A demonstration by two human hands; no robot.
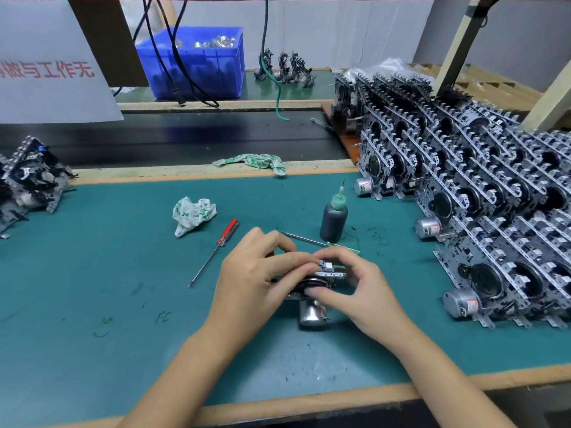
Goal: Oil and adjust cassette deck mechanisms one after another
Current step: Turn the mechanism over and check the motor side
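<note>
Teal matting covers the surface [92,273], and one mechanism [312,284] sits on it near the front centre, motor can toward the person. Left hand [256,279] grips the mechanism from its left side, fingers [287,261] curled over the top edge. Right hand [355,285] holds the right side, thumb laid against the flywheel area and index finger bent over the small bracket on top; both sets of fingers are clamped on the unit. Whether the right hand also holds the green screwdriver [312,240] lying just behind it cannot be told. Oil bottle [333,219] stands upright just beyond the hands, nozzle up, untouched. A red screwdriver [216,250] lies to the left, well apart from the work, with a crumpled rag [193,216] beyond it. Stacked mechanisms [479,196] fill the right side in tiers; a smaller heap [27,180] lies at far left. Judgement: the step in hand appears to be a manual check or adjustment of a moving part on top of the unit. To do it well, the left hand should keep the frame steady and flat against the matting while the right works the part lightly, without bending the thin bracket. Oil, if due next, should go on sparingly at the pivot only, kept off the flywheel rim and any belt. The bottle stands close enough to be knocked by the right wrist.
</note>
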